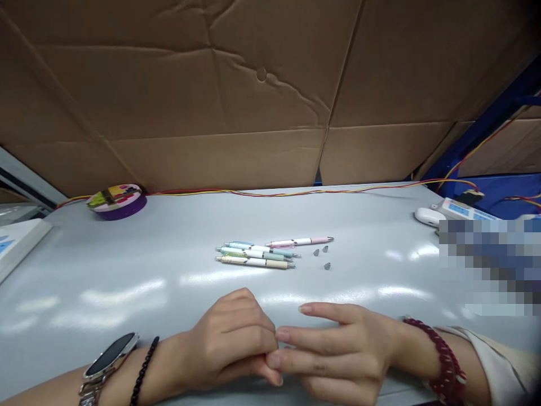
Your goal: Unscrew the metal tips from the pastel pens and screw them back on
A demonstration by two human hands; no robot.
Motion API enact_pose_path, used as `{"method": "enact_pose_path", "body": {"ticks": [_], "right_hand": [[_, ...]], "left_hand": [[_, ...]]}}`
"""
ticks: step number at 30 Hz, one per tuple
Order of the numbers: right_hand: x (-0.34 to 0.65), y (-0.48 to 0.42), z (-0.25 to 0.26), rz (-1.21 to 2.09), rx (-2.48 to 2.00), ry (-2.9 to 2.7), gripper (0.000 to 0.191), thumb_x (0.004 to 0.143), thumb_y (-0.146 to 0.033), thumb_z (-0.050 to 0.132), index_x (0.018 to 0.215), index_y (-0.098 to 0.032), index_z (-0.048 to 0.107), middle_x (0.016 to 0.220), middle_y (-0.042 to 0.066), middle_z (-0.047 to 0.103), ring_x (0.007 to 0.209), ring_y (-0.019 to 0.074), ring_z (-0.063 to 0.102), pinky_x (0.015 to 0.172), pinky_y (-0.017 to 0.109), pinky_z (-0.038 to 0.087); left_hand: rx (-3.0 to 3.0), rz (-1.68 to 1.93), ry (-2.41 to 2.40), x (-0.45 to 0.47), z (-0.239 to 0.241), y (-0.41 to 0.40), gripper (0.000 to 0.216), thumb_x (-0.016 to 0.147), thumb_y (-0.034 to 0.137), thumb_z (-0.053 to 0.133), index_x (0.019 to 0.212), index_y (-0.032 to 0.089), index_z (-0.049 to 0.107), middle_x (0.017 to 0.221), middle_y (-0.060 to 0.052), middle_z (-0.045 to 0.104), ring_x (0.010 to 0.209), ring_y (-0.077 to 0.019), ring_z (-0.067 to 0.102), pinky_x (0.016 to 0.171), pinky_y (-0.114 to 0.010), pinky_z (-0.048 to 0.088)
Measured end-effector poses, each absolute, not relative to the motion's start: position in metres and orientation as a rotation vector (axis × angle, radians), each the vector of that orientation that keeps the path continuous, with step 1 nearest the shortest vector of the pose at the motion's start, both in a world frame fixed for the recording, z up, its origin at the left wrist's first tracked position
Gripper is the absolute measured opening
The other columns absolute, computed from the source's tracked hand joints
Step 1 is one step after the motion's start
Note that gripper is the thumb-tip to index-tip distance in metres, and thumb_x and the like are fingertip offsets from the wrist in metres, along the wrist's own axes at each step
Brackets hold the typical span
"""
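Observation:
My left hand is closed near the front edge of the table, its fingers curled inward; whatever may be inside is hidden. My right hand meets it from the right, fingers stretched out and the index finger apart. Two of its fingertips touch the left hand's fingers, and its thumb is hidden. Beyond the hands lie several click pens: a beige pen, a green pen, a blue pen and a pink pen. Three small grey pieces rest to the right of them.
A purple oval box with a flowery lid stands at the back left. White power strips and a white mouse-like object are at the right. Red and yellow wires run along the back edge, before a cardboard wall.

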State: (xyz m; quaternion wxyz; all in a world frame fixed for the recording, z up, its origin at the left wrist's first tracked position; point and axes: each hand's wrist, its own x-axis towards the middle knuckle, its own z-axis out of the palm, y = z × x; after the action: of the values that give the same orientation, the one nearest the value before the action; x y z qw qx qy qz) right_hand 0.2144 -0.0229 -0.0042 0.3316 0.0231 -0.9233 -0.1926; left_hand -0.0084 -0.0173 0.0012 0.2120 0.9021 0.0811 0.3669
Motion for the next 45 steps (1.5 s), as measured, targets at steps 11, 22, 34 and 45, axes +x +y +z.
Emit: {"method": "enact_pose_path", "body": {"ticks": [11,22,34,45], "right_hand": [[0.2153,-0.0236,-0.0028,-0.49,0.058,-2.429,0.008,0.078,-0.021,0.055,0.07,-0.021,0.057,0.122,0.004,0.059,0.116,0.0197,0.051,0.101,0.037,0.041],[0.214,-0.0249,-0.0025,-0.347,0.045,-2.4,0.007,0.076,-0.022,0.06,0.074,-0.017,0.065,0.121,0.01,0.06,0.117,0.0259,0.051,0.096,0.035,0.045],[0.2156,-0.0267,-0.0034,-0.277,-0.025,-2.438,0.01,0.08,-0.021,0.057,0.076,-0.02,0.066,0.122,0.003,0.06,0.123,0.0219,0.045,0.103,0.033,0.037],[0.2156,-0.0278,-0.0025,-0.238,-0.043,-2.456,0.012,0.08,-0.015,0.055,0.073,-0.018,0.064,0.128,0.005,0.055,0.124,0.0244,0.043,0.104,0.036,0.037]], "left_hand": [[2.509,1.015,0.28,-0.0081,0.0025,-0.0153,0.024,0.093,0.034,0.047,0.083,0.015,0.056,0.064,-0.003,0.063,0.058,-0.0126,0.055,0.059,-0.024,0.04],[2.445,1.037,0.263,-0.007,-0.0046,-0.0171,0.023,0.094,0.034,0.041,0.087,0.016,0.052,0.064,-0.002,0.06,0.056,-0.0121,0.053,0.059,-0.024,0.04],[2.432,0.995,0.254,-0.008,-0.0059,-0.0153,0.021,0.095,0.031,0.036,0.09,0.016,0.051,0.067,-0.002,0.059,0.059,-0.0128,0.054,0.062,-0.025,0.04],[2.406,1.026,0.249,-0.0077,-0.0053,-0.0165,0.017,0.094,0.028,0.038,0.089,0.016,0.049,0.065,-0.002,0.058,0.058,-0.0122,0.052,0.06,-0.024,0.04]]}}
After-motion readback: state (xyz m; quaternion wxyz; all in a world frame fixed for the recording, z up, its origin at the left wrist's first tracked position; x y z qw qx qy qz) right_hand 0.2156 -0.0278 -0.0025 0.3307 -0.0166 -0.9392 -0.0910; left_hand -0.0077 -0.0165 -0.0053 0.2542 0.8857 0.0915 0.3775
